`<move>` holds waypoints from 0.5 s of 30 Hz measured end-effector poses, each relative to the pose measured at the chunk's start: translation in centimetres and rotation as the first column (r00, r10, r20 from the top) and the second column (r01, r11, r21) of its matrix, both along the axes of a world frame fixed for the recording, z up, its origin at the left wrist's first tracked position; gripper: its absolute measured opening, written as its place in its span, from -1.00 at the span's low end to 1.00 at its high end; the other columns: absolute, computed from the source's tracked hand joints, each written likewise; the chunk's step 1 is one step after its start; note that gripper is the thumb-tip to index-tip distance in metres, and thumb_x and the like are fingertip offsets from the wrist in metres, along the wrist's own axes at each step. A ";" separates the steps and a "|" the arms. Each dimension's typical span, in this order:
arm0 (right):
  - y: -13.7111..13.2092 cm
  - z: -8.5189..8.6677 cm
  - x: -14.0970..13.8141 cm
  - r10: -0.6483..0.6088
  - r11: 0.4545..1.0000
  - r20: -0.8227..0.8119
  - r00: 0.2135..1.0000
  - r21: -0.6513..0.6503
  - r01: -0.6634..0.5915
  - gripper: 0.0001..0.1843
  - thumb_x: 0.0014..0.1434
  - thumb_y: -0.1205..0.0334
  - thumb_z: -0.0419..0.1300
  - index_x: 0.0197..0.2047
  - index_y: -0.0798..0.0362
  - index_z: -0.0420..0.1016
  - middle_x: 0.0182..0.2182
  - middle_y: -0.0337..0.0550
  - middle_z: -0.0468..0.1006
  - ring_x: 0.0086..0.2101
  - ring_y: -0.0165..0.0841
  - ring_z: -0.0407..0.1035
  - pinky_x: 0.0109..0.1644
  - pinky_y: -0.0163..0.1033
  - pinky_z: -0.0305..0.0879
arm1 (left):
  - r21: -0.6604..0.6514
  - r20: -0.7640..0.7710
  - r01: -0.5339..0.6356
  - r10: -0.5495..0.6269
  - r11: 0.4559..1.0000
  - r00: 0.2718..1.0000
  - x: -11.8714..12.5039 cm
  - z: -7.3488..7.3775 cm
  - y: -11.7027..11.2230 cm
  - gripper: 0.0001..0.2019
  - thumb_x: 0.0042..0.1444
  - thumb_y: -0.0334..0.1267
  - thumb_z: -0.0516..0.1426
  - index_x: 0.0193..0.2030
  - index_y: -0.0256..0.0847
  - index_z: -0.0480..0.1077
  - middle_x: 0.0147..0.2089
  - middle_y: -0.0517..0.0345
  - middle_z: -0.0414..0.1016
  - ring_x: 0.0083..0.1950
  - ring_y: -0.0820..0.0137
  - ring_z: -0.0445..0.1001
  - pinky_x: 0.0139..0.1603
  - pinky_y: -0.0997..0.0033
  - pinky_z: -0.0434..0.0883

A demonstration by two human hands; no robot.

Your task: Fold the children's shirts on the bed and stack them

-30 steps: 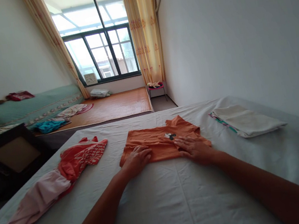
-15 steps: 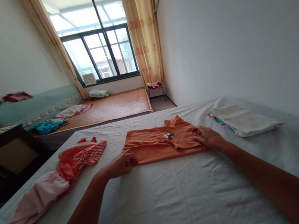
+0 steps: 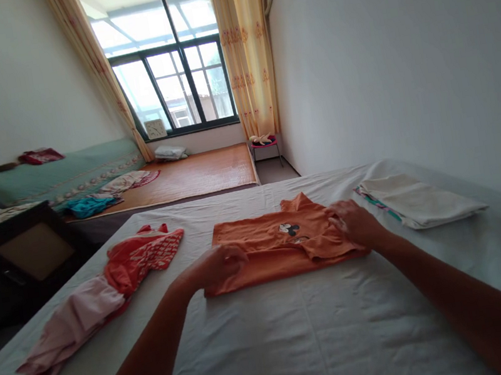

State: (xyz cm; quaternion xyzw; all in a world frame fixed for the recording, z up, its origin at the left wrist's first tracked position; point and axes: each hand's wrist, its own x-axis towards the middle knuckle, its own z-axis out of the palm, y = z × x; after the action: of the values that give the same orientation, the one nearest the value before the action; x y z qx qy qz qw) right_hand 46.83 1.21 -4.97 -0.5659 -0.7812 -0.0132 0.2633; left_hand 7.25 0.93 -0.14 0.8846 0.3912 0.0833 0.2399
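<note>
An orange shirt (image 3: 270, 249) with a small cartoon print lies partly folded on the white bedsheet (image 3: 312, 336) in front of me. My left hand (image 3: 218, 265) is closed on the shirt's left edge, fingers curled round the fabric. My right hand (image 3: 354, 223) pinches the shirt's right side near the sleeve, lifting it a little. Both forearms reach in from the bottom of the view.
A red patterned garment (image 3: 145, 258) and a pink one (image 3: 74, 320) lie heaped at the left. A folded white cloth (image 3: 419, 202) rests at the right by the wall. Beyond the bed are a dark cabinet (image 3: 18, 256), a mat-covered platform (image 3: 196, 174) and a window.
Both hands went from lying flat on the shirt's near edge to its left and right sides. They now grip the fabric, and the right side is bunched and raised.
</note>
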 end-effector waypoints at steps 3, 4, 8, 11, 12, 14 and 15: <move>-1.0 -0.5 -3.8 0.161 0.985 0.039 0.986 0.050 -0.162 -0.62 0.29 0.26 -0.10 0.05 0.02 0.44 0.02 -0.06 0.49 0.08 -0.25 0.29 0.20 -0.09 0.17 | 0.199 0.127 -0.085 0.061 0.976 0.990 3.7 -1.7 -0.8 -0.69 0.25 -0.22 -0.05 -0.05 -0.20 0.47 -0.06 0.07 0.53 -0.05 0.36 0.46 0.00 0.43 0.35; -1.4 -0.9 -4.9 0.230 0.973 0.060 0.971 0.005 -0.230 -0.60 0.31 0.23 -0.12 0.10 0.01 0.41 0.08 -0.08 0.45 0.12 -0.27 0.25 0.23 -0.10 0.13 | 0.228 0.118 -0.050 0.023 0.972 0.993 4.9 -2.6 -1.2 -0.65 0.28 -0.18 -0.07 0.05 -0.19 0.42 0.04 0.05 0.48 0.05 0.33 0.42 0.09 0.39 0.31; -1.9 -2.7 -6.8 0.317 0.936 0.138 0.938 -0.207 -0.286 -0.42 0.31 -0.07 -0.14 0.30 -0.01 0.20 0.28 -0.10 0.19 0.27 -0.21 0.01 0.32 -0.02 -0.06 | 0.270 -0.043 0.084 -0.075 0.959 0.996 7.2 -5.8 -2.2 -0.47 0.30 0.03 -0.13 0.35 -0.08 0.07 0.39 0.07 0.07 0.39 0.25 0.00 0.35 0.20 0.01; -1.0 -3.7 -5.3 0.280 0.937 0.165 0.946 -0.261 -0.232 -0.36 0.32 -0.11 -0.24 0.34 0.00 0.10 0.32 -0.10 0.10 0.30 -0.22 -0.07 0.33 0.00 -0.11 | 0.277 -0.138 -0.004 0.044 0.961 0.990 6.1 -6.8 -1.4 -0.45 0.30 0.09 -0.19 0.37 0.01 -0.01 0.43 0.15 -0.05 0.43 0.24 -0.14 0.38 0.08 -0.12; -0.5 -4.0 -4.5 0.268 0.941 0.174 0.948 -0.258 -0.219 -0.37 0.33 -0.09 -0.26 0.34 0.02 0.10 0.32 -0.09 0.10 0.30 -0.23 -0.08 0.34 0.00 -0.11 | 0.283 -0.161 -0.053 0.102 0.958 0.982 5.4 -6.9 -0.9 -0.46 0.30 0.09 -0.20 0.36 0.03 0.01 0.43 0.17 -0.06 0.44 0.23 -0.15 0.37 0.04 -0.13; 0.5 -4.7 -2.8 0.228 0.955 0.186 0.956 -0.232 -0.183 -0.38 0.34 -0.02 -0.28 0.32 0.08 0.14 0.30 -0.04 0.13 0.30 -0.24 -0.06 0.34 -0.01 -0.11 | 0.295 -0.202 -0.170 0.235 0.940 0.951 3.5 -6.9 0.4 -0.47 0.30 0.09 -0.21 0.35 0.04 0.06 0.43 0.16 -0.07 0.44 0.20 -0.16 0.35 -0.03 -0.12; 1.0 -4.9 -2.0 0.199 0.964 0.185 0.962 -0.216 -0.157 -0.39 0.34 0.00 -0.27 0.30 0.11 0.17 0.29 -0.01 0.15 0.29 -0.24 -0.04 0.34 -0.01 -0.11 | 0.299 -0.221 -0.231 0.303 0.926 0.927 2.5 -6.9 1.1 -0.47 0.30 0.08 -0.21 0.35 0.02 0.06 0.44 0.14 -0.08 0.44 0.18 -0.16 0.34 -0.06 -0.11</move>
State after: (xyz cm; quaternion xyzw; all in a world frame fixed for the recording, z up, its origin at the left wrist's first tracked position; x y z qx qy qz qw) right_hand 44.80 2.21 -9.92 -0.5121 -0.8494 0.0306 0.1237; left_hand 9.72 2.03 -7.04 0.8497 0.5225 0.0494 0.0502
